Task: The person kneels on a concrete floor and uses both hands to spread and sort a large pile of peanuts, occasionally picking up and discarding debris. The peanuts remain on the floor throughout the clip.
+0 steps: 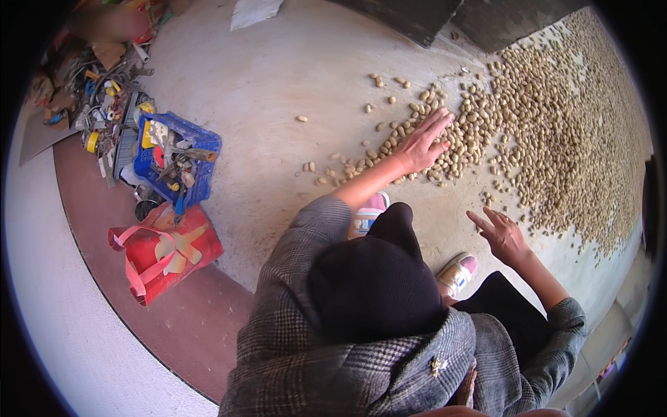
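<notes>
Unshelled peanuts (547, 135) lie spread over the pale concrete floor (271, 83), thick on the right and thinning to loose ones on the left. My left hand (423, 143) is over a small heap of peanuts (461, 140) at the near-left end of the spread, palm down, thumb apart from the fingers. It appears to touch the heap; what lies beneath the palm is hidden. Nearer to my body, my right hand (503, 237) is held beside the front edge of the spread, its fingers apart and nothing in them.
At left stands a blue plastic crate (208, 151) of tools, a hammer (193, 154) among them. A red bag (200, 234) sits beside it. Cluttered odds and ends (104, 104) lie behind. Dark panels (411, 18) stand at the far side. My shoes (458, 272) are close to the peanuts.
</notes>
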Action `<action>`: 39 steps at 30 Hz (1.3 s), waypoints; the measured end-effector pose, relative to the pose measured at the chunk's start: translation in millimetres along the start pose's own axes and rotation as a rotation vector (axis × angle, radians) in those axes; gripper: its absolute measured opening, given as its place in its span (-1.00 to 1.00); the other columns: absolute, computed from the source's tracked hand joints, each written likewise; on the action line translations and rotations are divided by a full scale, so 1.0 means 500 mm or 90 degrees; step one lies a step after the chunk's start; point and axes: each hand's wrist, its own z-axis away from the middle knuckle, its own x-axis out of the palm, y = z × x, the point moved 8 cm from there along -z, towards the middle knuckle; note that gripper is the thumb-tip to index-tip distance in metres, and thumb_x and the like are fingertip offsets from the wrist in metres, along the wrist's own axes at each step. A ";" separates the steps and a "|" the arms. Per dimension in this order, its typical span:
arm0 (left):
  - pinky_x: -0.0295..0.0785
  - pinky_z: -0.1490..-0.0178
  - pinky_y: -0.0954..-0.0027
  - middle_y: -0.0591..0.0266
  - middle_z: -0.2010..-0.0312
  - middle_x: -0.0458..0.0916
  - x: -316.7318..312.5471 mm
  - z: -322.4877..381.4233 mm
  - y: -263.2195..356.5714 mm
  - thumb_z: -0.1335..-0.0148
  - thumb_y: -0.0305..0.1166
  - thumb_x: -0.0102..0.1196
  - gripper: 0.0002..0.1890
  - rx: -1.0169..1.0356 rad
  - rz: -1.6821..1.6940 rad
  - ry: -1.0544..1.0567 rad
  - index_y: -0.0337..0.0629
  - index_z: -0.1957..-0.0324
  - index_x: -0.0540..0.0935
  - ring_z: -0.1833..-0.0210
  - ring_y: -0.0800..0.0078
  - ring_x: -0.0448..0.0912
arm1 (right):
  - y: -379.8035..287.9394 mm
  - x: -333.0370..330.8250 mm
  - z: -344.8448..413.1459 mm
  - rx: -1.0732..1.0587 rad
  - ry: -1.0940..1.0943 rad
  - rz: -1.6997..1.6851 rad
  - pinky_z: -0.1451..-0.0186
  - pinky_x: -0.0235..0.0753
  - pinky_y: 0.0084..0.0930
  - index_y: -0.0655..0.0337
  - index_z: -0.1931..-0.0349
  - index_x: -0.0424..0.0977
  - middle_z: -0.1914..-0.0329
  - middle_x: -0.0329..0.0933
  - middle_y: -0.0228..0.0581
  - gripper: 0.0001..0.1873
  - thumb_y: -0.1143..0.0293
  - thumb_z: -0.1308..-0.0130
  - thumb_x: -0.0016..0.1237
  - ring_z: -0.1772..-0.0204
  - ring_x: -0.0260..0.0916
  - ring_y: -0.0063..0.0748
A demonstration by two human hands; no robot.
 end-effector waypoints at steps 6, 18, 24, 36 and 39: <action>-0.13 -0.66 -0.09 -0.37 -0.60 -0.11 -0.272 0.349 -0.106 -0.24 -0.09 0.35 0.01 -0.157 -0.239 0.200 -0.30 -0.57 0.09 -0.67 -0.22 -0.11 | 0.049 -0.010 0.053 0.075 0.038 0.032 -0.36 0.53 -0.08 -0.26 -0.50 0.31 -0.38 0.44 0.17 -0.31 0.43 -0.39 0.11 -0.43 0.42 0.17; -0.22 -0.63 -0.30 -0.51 -0.59 -0.23 -0.213 0.370 -0.162 -0.14 0.16 0.37 0.10 -0.059 -0.477 0.042 0.06 -0.62 0.11 -0.64 -0.43 -0.22 | 0.092 0.007 0.083 0.097 -0.011 0.009 -0.30 0.58 -0.08 -0.25 -0.54 0.24 -0.33 0.47 0.16 -0.31 0.40 -0.42 0.07 -0.31 0.51 0.16; 0.06 -0.62 -0.12 -0.40 -0.62 -0.26 -0.047 0.102 -0.095 0.03 0.03 0.55 0.13 0.136 -0.283 -0.096 0.31 -0.59 0.20 -0.64 -0.37 -0.09 | 0.135 0.064 0.229 0.191 -0.028 -0.019 -0.36 0.53 -0.07 -0.26 -0.56 0.20 -0.32 0.45 0.20 -0.29 0.41 -0.44 0.04 -0.32 0.49 0.20; 0.16 -0.59 -0.01 -0.37 -0.63 -0.36 0.259 -0.156 0.073 -0.04 0.09 0.51 0.13 0.140 -0.258 -0.164 0.27 -0.61 0.14 -0.64 -0.33 -0.06 | 0.146 0.275 0.141 0.252 0.231 -0.113 -0.67 -0.10 0.32 -0.34 -0.52 0.26 -0.67 -0.08 0.22 -0.23 0.28 -0.31 0.22 -0.73 -0.27 0.33; 0.09 -0.61 -0.01 -0.37 -0.63 -0.32 0.311 -0.213 0.118 -0.09 0.08 0.48 0.08 0.068 -0.142 -0.222 0.19 -0.60 0.16 -0.65 -0.28 -0.04 | 0.119 0.277 0.074 0.188 0.275 -0.162 -0.69 -0.09 0.26 -0.32 -0.51 0.29 -0.68 -0.08 0.16 -0.19 0.29 -0.24 0.28 -0.73 -0.27 0.29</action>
